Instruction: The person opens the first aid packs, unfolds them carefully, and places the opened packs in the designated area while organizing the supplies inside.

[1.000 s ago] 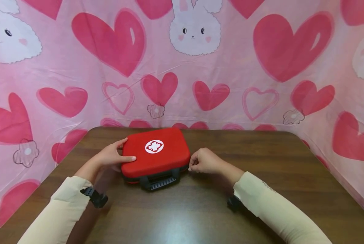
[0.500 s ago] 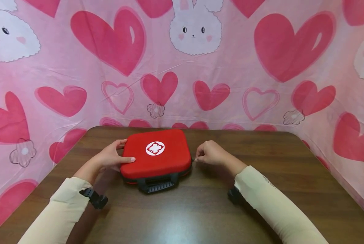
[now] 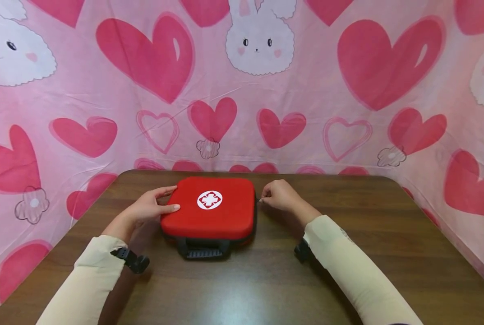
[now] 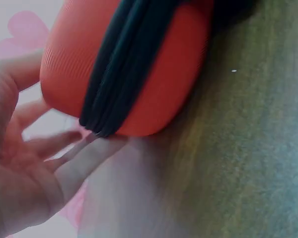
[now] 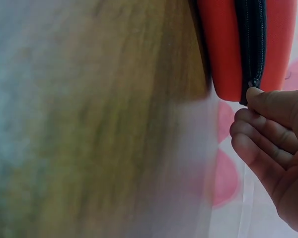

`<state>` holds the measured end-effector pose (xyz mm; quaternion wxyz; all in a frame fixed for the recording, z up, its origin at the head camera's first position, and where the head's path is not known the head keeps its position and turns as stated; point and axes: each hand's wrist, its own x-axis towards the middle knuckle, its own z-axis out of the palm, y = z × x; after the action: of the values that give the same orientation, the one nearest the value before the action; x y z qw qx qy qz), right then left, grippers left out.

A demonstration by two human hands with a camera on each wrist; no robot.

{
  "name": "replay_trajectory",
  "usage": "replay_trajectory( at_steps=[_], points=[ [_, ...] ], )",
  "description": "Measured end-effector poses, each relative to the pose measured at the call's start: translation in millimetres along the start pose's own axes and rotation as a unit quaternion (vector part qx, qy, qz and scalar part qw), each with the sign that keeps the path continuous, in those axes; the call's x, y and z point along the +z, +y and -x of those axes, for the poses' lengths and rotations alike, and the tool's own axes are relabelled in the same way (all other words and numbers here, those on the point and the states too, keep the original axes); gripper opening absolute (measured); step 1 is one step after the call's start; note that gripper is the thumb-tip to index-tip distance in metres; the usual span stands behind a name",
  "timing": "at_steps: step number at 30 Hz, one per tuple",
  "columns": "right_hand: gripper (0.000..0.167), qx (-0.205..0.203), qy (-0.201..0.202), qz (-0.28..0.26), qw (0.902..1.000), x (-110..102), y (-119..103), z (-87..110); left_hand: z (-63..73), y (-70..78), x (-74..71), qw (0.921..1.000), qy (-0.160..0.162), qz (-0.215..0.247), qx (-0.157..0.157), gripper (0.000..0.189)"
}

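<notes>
A red first aid case (image 3: 209,216) with a white cross emblem lies flat on the table, its black handle (image 3: 204,253) toward me. My left hand (image 3: 146,208) holds the case's left side, thumb on the lid and fingers round the edge. In the left wrist view the black zipper band (image 4: 124,64) runs between two red halves. At the case's right side my right hand (image 3: 280,195) pinches the zipper pull (image 5: 253,85) between thumb and curled forefinger. Behind the pull, the right wrist view shows the zipper track along the black band.
The case stands on a brown wooden table (image 3: 347,243). Behind and beside it hangs a pink cloth (image 3: 319,81) with hearts and rabbits. Each wrist carries a black strap device (image 3: 131,260).
My right hand has moved away from me along the case's right side with the zipper pull. The case has turned, so its handle side now faces me squarely. The left hand keeps its hold.
</notes>
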<state>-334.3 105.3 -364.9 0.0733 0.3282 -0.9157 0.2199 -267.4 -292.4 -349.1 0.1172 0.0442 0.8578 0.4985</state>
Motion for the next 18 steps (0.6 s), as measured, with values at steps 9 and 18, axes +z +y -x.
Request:
replay_trajectory(
  at_steps=[9,18],
  points=[
    [0.012,-0.012,-0.029,-0.046,0.9984,-1.4,-6.9,11.6,-7.0,-0.5,-2.7,0.9842,0.130,-0.119,0.020,0.052],
    [0.011,-0.018,-0.025,-0.054,0.9981,0.1,-11.3,15.6,11.0,-4.0,2.1,0.9943,0.087,-0.062,-0.006,0.075]
  ],
)
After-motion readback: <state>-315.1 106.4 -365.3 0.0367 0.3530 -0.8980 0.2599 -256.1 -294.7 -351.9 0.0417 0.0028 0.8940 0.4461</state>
